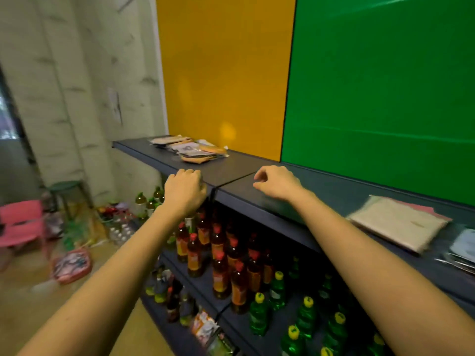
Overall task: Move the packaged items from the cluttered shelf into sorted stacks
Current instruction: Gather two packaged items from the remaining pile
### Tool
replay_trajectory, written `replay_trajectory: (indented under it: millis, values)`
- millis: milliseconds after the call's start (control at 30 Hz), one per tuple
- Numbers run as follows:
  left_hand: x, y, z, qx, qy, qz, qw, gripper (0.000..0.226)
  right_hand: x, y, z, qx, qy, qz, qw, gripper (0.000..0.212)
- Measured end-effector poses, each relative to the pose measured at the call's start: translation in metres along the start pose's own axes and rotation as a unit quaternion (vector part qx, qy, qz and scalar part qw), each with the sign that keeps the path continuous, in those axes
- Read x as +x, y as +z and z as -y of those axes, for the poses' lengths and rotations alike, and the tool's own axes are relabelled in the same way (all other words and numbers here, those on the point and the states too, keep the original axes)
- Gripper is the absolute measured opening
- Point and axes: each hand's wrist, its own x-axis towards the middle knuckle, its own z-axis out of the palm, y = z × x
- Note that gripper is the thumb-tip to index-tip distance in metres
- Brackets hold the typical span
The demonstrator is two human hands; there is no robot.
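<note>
A loose pile of flat packaged items (190,150) lies at the far left end of the dark top shelf (241,170). At the right end rests a stack of flat packets topped by a beige one (397,223), with more packets (462,249) at the frame's right edge. My left hand (185,190) hovers at the shelf's front edge with fingers curled under and nothing seen in it. My right hand (276,183) hangs over the shelf's middle, fingers loosely bent and apart, holding nothing. Both hands are well short of the far pile.
Lower shelves hold several amber bottles with red caps (218,253) and green bottles with yellow caps (305,314). Yellow and green panels back the shelf. On the floor at left stand a pink chair (21,223), a green stool (67,187), more bottles and a pink bag (72,264).
</note>
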Motion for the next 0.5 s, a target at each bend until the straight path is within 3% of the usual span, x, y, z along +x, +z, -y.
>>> replay_trajectory:
  millis: [267,500]
  values:
    - [0.040,0.020,0.137,0.018,-0.014,-0.021,1.000,0.026,0.100,0.072,0.097,0.012,0.010,0.026,1.000,0.029]
    - [0.095,0.056,0.195,-0.006,-0.008,-0.034,0.999,0.026,0.178,0.106,0.116,0.016,0.047,0.021,0.999,0.027]
